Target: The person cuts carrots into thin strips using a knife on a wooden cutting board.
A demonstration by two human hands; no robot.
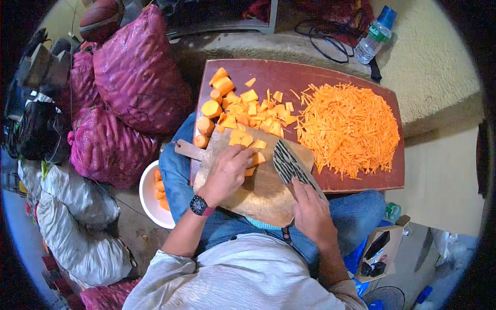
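Observation:
My left hand (228, 173), with a watch on its wrist, rests on the wooden cutting board (268, 194), its fingers bent over flat orange slices (257, 158). What its fingertips press is partly hidden. On the board's right side, my right hand (311, 209) grips a knife (292, 164) with a black-and-white patterned blade, apart from the slices. Cut orange pieces (240, 109) and thick chunks (211, 108) lie behind the board on the red tabletop (289, 72). A large heap of thin orange shreds (349, 129) covers the tabletop's right part.
A white bowl (150, 199) with carrot pieces stands left of my leg. Purple mesh sacks (137, 72) and white sacks (77, 232) fill the left side. A plastic bottle (373, 41) and black cable (330, 44) lie on the ledge behind. An open box (391, 248) sits lower right.

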